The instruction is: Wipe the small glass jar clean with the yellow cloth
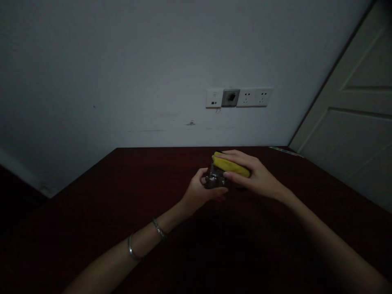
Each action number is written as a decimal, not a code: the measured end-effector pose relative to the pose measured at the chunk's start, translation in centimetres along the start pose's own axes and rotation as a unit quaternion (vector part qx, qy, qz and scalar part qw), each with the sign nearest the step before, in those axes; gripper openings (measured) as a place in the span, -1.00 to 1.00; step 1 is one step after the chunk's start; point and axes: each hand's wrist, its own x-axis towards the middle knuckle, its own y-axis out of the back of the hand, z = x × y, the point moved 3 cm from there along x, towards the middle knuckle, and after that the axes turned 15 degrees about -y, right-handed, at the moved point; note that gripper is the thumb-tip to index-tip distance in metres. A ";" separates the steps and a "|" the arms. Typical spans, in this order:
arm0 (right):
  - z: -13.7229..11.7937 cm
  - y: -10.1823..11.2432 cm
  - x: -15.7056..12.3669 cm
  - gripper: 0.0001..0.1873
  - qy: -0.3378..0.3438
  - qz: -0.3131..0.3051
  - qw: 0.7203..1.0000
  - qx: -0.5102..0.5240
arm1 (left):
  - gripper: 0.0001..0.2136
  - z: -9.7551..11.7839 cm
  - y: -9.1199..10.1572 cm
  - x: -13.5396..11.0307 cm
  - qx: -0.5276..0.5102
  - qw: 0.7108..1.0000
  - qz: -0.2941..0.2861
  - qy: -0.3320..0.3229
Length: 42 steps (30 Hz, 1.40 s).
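Observation:
My left hand [200, 190] is wrapped around a clear, shiny glass [214, 179], with the thumb along its near side. The glass is see-through, and its exact shape is hard to make out in the dim light. From the right, my right hand [252, 169] grips a soft yellow pad [231, 165], which looks like a sponge or a folded cloth. Fingers lie over its top and the thumb presses its near side. The pad sits against the upper right of the glass and hides its rim. Both hands are above the dark red table [147, 171].
Behind the table is a pale wall [153, 73] with scuff marks. A row of sockets [252, 98] and a grey switch plate [230, 98] are set in it. To the right stands a white panelled door [361, 130]. The room is dim.

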 end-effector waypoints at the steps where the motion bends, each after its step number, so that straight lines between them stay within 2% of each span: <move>1: 0.0 0.1 -0.1 -0.47 -0.006 -0.025 1.000 0.006 | -0.36 0.0 0.1 0.0 -0.005 1.000 -0.003 0.007; 5: -0.2 -0.4 -0.5 -0.13 -0.019 -0.085 0.996 0.003 | -0.39 0.0 0.3 0.1 -0.020 1.000 0.000 0.020; 8: -0.3 -1.3 -0.7 0.04 -0.019 -0.077 0.997 -0.001 | -0.38 0.1 0.4 0.2 -0.023 0.999 0.013 0.025; 10: -0.3 -2.0 -0.7 0.07 -0.012 -0.052 0.999 -0.004 | -0.38 0.2 0.5 0.2 -0.017 0.999 0.026 0.024; 14: -0.2 -2.9 -0.5 0.00 0.008 -0.004 1.000 -0.013 | -0.39 0.4 0.6 0.4 -0.001 0.999 0.047 0.015; 19: -0.2 -2.8 -0.4 -0.05 0.027 0.043 0.999 -0.003 | -0.40 0.5 0.8 0.6 0.016 0.999 0.038 -0.012; 21: 0.0 -2.7 -0.3 -0.08 0.006 0.058 0.998 0.024 | -0.38 0.5 0.7 0.7 0.015 0.999 0.026 -0.033; 25: 0.6 -2.4 0.1 -0.08 -0.099 0.067 0.982 0.146 | -0.35 0.4 0.8 1.0 0.008 0.997 0.002 -0.071; 30: 1.0 -1.9 0.5 -0.13 -0.189 0.039 0.950 0.247 | -0.29 -0.2 1.1 1.1 -0.026 0.997 -0.009 -0.067; 35: 1.1 -2.3 0.4 -0.25 -0.199 -0.017 0.932 0.301 | -0.26 0.3 0.9 1.0 -0.029 0.996 -0.016 -0.082; 38: 0.9 -2.6 0.3 -0.25 -0.178 -0.040 0.941 0.286 | -0.30 0.6 0.8 0.9 -0.017 0.995 -0.020 -0.095; 42: 0.5 -1.8 0.2 -0.21 -0.141 -0.070 0.964 0.212 | -0.26 0.5 0.8 0.8 -0.009 0.995 -0.010 -0.101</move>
